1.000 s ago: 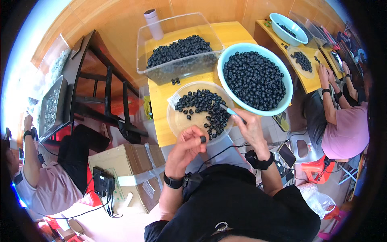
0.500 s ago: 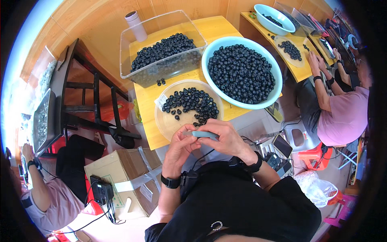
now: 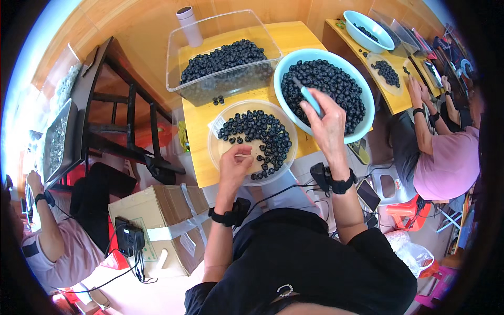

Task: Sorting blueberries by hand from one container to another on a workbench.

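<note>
My right hand (image 3: pixel 328 119) grips a small knife by its light-blue handle (image 3: pixel 311 101), with the short grey blade over a blue basin (image 3: pixel 279 62). Heaped in the basin are many small round black pieces (image 3: pixel 328 79), some showing a pale spot or hole. My left hand (image 3: pixel 235 164) is over the near left part of a round, shallow translucent tray (image 3: pixel 214 149). Its thumb and fingers are bent but apart, and I see nothing between them. Similar black pieces (image 3: pixel 270 139) lie spread over the tray's far and right parts.
A clear plastic bin (image 3: pixel 220 86) of black pieces stands at the back of the yellow table (image 3: pixel 197 165), beside a pale bottle (image 3: pixel 190 27). A cardboard box (image 3: pixel 157 215) is at left. Other people work at both sides; a co-worker's hands (image 3: pixel 420 94) are at right.
My hands were together in front of the tray, with the knife in the right. The right has moved up and right over the basin with it; the left has reached forward over the tray.
</note>
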